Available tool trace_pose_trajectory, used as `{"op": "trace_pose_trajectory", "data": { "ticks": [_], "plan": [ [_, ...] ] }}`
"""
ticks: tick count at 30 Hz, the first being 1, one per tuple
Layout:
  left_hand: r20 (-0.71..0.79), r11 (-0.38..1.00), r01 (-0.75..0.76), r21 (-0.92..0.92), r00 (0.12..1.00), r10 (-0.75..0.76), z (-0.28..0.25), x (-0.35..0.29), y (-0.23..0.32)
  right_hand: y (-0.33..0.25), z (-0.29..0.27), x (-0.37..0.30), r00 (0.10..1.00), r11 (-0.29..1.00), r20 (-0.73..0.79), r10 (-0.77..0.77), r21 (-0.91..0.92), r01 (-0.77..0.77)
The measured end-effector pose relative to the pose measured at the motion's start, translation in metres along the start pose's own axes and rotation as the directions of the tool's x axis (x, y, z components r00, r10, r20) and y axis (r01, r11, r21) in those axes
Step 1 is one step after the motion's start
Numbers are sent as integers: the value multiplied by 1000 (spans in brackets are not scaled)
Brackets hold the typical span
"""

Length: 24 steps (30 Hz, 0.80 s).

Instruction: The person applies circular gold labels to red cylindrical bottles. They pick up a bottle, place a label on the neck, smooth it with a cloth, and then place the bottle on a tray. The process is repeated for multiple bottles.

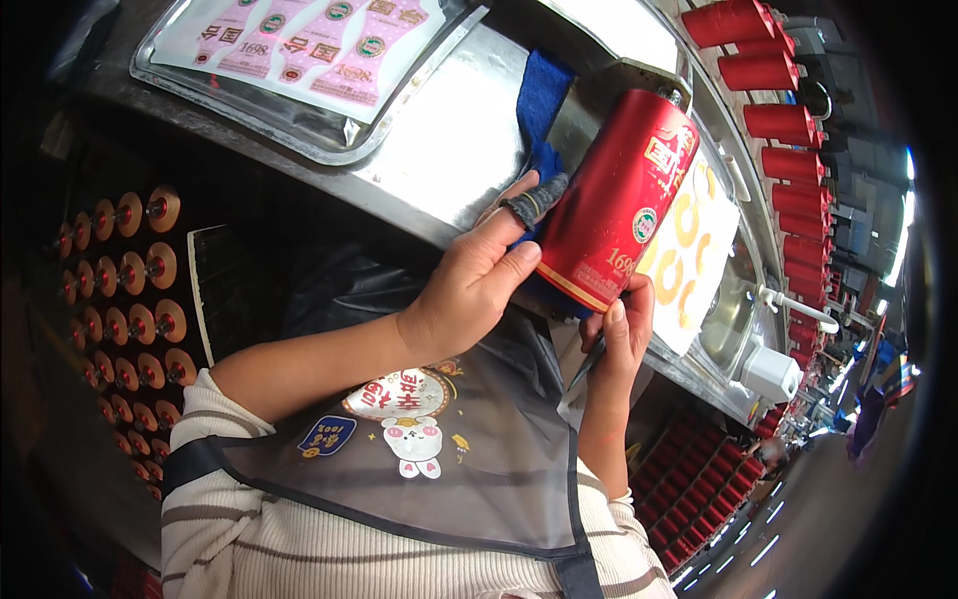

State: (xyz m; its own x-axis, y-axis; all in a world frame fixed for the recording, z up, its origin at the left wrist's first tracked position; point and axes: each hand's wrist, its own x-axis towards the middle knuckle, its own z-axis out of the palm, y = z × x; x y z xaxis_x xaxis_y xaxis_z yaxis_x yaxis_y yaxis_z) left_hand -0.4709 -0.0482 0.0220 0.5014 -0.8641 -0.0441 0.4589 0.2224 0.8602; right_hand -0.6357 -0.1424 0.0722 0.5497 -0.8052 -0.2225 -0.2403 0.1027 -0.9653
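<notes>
A glossy red bottle (606, 190) with gold print, a round green emblem and a gold band at its near end lies tilted in front of me. My left hand (477, 275) is closed against its left side; a dark cloth sleeve (534, 203) covers one finger, and the thumb is by the gold band. My right hand (621, 334) pinches at the bottle's near right edge. A thin, pointed metal tool (582, 377), perhaps tweezers, sticks out from that hand's palm. Behind the bottle a blue cloth (542, 100) hangs over a metal edge.
On the left, a metal tray (339, 150) holds a sheet of pink labels (299, 45). A sheet of gold curved decals (689, 235) lies right of the bottle, near a water basin (726, 324) and a white dispenser (770, 372). Red bottles (783, 120) line the far right; several racked pieces (130, 270) stand left.
</notes>
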Motion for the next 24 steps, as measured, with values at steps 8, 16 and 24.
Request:
{"op": "trace_pose_trajectory", "data": {
  "ticks": [8, 16, 24],
  "plan": [
    [356, 422, -455, 784, 887, 295, -2, -37, 39, -3, 0, 0, 999, 998, -4, 44, 46, -44],
    [237, 426, -338, 839, 932, 273, -9, -51, 31, 15, -7, 2, 999, 999, -7, -32, 22, 32],
    [149, 496, -322, 806, 922, 357, -6, -55, 12, 20, -7, 4, 992, 992, -2, -125, -10, 125]
  ]
}}
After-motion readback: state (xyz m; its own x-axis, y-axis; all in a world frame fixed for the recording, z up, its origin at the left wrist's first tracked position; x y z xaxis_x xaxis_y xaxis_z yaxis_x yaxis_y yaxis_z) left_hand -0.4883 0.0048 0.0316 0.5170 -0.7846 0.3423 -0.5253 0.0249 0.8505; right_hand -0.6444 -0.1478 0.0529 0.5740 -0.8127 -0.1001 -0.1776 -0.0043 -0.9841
